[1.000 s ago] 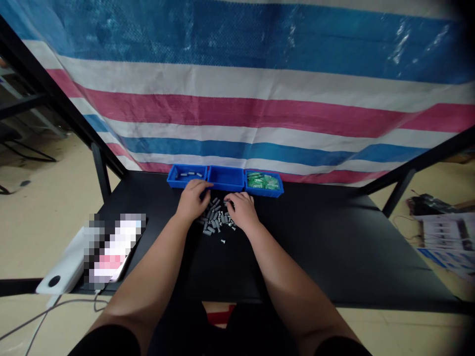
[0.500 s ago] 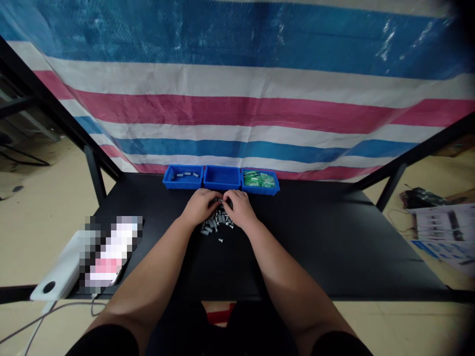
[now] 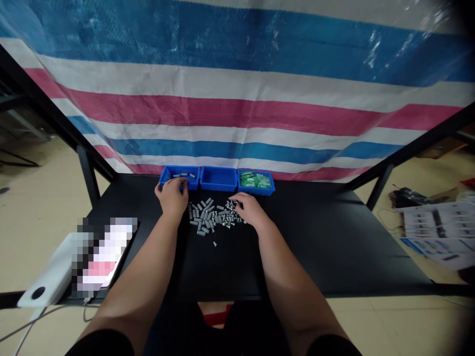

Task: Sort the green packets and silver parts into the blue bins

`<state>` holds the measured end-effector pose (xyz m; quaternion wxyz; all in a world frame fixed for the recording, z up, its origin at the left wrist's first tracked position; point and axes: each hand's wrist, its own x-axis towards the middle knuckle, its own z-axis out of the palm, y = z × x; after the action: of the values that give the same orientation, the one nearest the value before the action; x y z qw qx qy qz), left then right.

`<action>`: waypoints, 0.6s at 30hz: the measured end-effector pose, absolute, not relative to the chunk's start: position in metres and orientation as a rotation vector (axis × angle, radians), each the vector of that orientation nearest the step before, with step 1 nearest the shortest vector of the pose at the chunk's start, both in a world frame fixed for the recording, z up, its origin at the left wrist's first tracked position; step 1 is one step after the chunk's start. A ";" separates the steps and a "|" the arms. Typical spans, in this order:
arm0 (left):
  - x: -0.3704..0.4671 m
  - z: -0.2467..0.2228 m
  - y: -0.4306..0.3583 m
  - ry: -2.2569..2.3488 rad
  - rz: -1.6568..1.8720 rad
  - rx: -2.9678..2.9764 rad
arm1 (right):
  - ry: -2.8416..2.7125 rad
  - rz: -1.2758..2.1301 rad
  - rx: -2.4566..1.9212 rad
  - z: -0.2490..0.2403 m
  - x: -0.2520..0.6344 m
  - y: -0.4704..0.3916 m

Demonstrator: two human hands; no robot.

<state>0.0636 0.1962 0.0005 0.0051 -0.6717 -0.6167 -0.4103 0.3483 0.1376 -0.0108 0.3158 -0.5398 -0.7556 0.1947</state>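
Observation:
My left hand (image 3: 172, 196) is at the front wall of the left blue bin (image 3: 181, 186). Its thumb and fingers look spread, the fingertips partly hidden behind the hand, and no held object shows. A few grey wall plugs (image 3: 184, 174) lie in that bin. Over the right end of a mixed pile is my right hand (image 3: 249, 207), thumb and index finger apart among small silver screws (image 3: 227, 217). Grey wall plugs (image 3: 202, 214) make up the left of the pile. One loose screw (image 3: 214, 244) lies nearer to me.
Beside the left bin stand a middle blue bin (image 3: 218, 179) and a right blue bin (image 3: 256, 190) with green packets (image 3: 255, 179). A phone (image 3: 106, 254) and a white power bank (image 3: 55, 272) with cables lie at left. A striped sheet (image 3: 237, 113) hangs behind the black table (image 3: 319, 237).
My hands have parted. The left went from the pile to the left bin; the right shifted slightly right over the screws. More of the pile shows, spread wider.

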 end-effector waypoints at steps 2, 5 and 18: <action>0.067 0.000 0.194 -1.927 -1.308 -2.105 | -1.997 0.510 -1.466 -0.009 0.346 0.137; 0.073 0.002 0.189 -1.890 -1.337 -2.133 | -1.979 0.505 -1.544 -0.007 0.343 0.137; 0.093 0.002 0.178 -1.666 -1.113 -2.565 | -1.880 0.396 -1.584 -0.019 0.341 0.146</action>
<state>0.0930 0.1780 0.0024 -0.0567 -0.7867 -0.5111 -0.3415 0.3412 0.1457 -0.0186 0.3203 -0.6026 -0.7152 0.1508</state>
